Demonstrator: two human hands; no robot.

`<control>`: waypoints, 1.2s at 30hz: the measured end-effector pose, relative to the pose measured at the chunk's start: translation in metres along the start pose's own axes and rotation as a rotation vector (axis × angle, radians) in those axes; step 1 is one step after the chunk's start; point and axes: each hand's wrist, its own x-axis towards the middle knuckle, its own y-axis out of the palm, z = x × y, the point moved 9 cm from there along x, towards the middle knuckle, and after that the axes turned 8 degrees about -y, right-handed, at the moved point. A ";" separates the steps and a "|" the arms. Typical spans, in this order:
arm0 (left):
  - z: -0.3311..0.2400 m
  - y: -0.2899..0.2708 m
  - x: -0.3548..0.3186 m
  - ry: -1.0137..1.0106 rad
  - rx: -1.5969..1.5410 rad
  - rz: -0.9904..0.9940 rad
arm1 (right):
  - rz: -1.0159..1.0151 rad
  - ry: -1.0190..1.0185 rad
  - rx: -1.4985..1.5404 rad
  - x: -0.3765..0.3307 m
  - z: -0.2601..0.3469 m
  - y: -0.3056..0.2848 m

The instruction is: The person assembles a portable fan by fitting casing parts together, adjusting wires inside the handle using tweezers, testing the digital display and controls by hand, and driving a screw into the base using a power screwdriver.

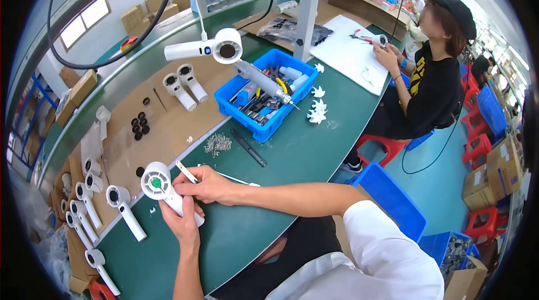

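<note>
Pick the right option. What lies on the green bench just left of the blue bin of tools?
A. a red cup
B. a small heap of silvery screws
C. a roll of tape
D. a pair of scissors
B: a small heap of silvery screws lies on the green bench beside the blue bin, near its lower left corner.

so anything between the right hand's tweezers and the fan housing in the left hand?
Nothing visible. The left hand grips the white fan housing by its handle, round head up. The right hand holds the tweezers just beside the head, with only open air between them.
</note>
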 end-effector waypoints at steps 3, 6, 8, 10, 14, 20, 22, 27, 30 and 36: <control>-0.001 0.001 -0.001 -0.013 0.013 -0.010 | 0.015 -0.015 -0.034 0.002 0.001 -0.003; 0.000 0.002 -0.001 -0.034 0.020 -0.024 | 0.009 -0.025 -0.042 0.001 0.003 -0.002; -0.003 0.004 -0.002 -0.006 0.027 -0.027 | 0.008 -0.023 -0.044 0.000 0.002 -0.003; -0.006 0.003 -0.004 -0.012 0.029 -0.041 | 0.019 -0.032 -0.029 0.002 -0.001 -0.001; -0.006 -0.009 -0.012 -0.022 0.019 -0.091 | 0.009 0.018 -0.032 0.006 -0.014 0.005; 0.006 0.011 0.000 -0.108 -0.123 -0.013 | -0.121 -0.231 0.208 0.000 0.045 -0.038; 0.003 0.003 -0.001 -0.137 -0.101 -0.050 | -0.156 -0.291 0.194 0.003 0.058 -0.033; 0.007 -0.007 -0.004 -0.179 -0.103 -0.065 | 0.006 -0.353 -0.332 -0.003 0.071 -0.020; 0.007 -0.008 -0.004 -0.166 -0.087 -0.070 | -0.006 -0.373 -0.316 -0.007 0.071 -0.009; 0.008 -0.010 -0.002 -0.158 -0.097 -0.072 | 0.047 -0.383 -0.076 -0.005 0.067 -0.003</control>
